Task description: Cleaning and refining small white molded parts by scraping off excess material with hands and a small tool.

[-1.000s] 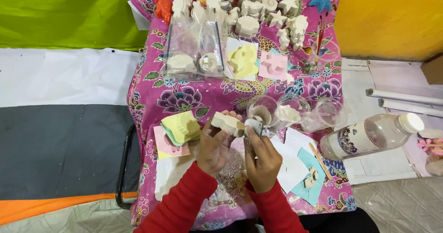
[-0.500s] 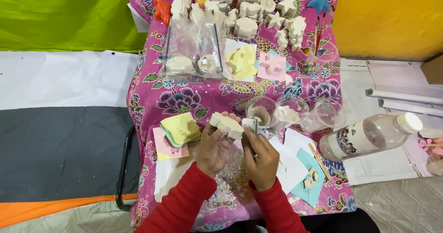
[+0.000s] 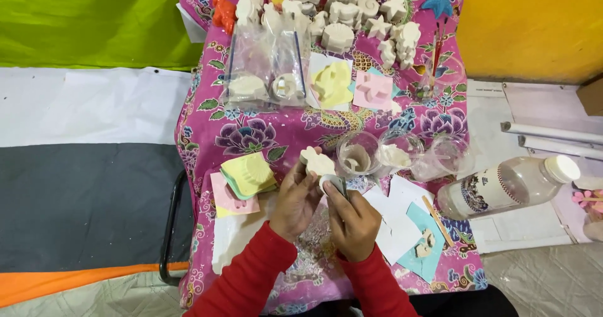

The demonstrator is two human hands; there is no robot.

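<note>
Two hands are working close together over the pink flowered cloth (image 3: pixel 207 135): the left hand (image 3: pixel 296 199) is closing its fingers around a pale plaster figure (image 3: pixel 317 163), holding it up just above the cloth, while the right hand (image 3: pixel 352 219) is pinching a small grey folded piece (image 3: pixel 333 184), probably sanding paper, against the figure's lower edge. Judging from this, the smoothing is going best with light, short strokes, the left fingers gripping the thick body and not the thin edges, which look brittle. Just beyond the figure a clear cup (image 3: pixel 358 155) is standing, so both elbows are needing care
</note>
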